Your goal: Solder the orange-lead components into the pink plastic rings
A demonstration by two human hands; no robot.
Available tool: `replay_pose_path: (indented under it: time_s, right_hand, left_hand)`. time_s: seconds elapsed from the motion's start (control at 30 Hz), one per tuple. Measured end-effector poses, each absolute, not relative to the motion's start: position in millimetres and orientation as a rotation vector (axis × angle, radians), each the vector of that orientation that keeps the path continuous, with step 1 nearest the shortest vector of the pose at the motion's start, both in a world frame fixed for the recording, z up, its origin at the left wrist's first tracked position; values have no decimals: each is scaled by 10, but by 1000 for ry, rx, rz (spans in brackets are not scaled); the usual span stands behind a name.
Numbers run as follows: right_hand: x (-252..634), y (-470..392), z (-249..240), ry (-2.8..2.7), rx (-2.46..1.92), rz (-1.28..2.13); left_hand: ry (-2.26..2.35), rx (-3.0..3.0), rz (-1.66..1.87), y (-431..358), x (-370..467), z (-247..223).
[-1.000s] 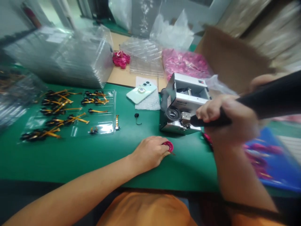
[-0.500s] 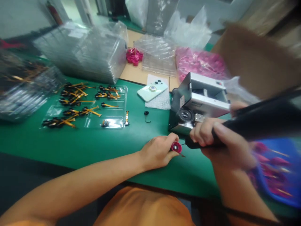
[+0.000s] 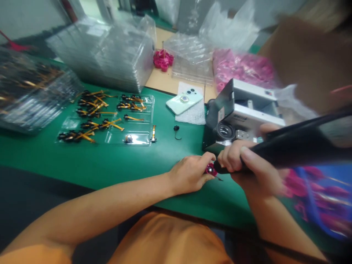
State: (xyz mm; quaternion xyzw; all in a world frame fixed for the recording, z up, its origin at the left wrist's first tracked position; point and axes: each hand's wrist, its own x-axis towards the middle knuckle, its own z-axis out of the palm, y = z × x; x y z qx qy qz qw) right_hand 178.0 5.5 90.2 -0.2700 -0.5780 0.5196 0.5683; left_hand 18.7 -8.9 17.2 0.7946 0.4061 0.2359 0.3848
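Note:
My left hand [image 3: 189,172] rests low over the green table, its thumb and fingers closed round a small pink round housing [image 3: 211,169]. A dark part with a pale square centre sits inside the housing, and a short thin strip sticks out below it. My right hand [image 3: 255,165] is wrapped round a black electric screwdriver [image 3: 297,141], held slanting with its nose right beside the housing. The driver's tip is hidden at the housing, so I cannot tell whether it touches a screw. A black and silver screw feeder [image 3: 228,113] stands just behind both hands.
A clear tray [image 3: 110,138] holds several black camera modules with orange flex cables. Nearby lie a mint phone [image 3: 184,101] and one loose black part [image 3: 176,128]. Stacked clear trays [image 3: 99,55] stand behind. A blue bin [image 3: 310,198] of pink parts is at right.
The screwdriver's nose has come closer to the pink housing, and its thin bit no longer shows. The view has shifted slightly; my left hand still grips the housing.

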Motion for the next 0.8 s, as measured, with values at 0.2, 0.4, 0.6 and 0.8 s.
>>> replay_pose_path:
  time_s: [0.2, 0.4, 0.6, 0.8]
  right_hand:
    - [1783, 57, 870, -1371, -613, 1274]
    - [1790, 16, 859, -1428, -635, 1259]
    - [1779, -7, 845, -1485, -642, 1231]
    - [1803, 105, 912, -1432, -627, 1210]
  left_hand:
    - [1023, 2018, 617, -88, 187, 156]
    - [1035, 2019, 621, -77, 198, 142]
    - [1057, 2015, 609, -80, 202, 158]
    - [1052, 1966, 641, -81, 200, 140]
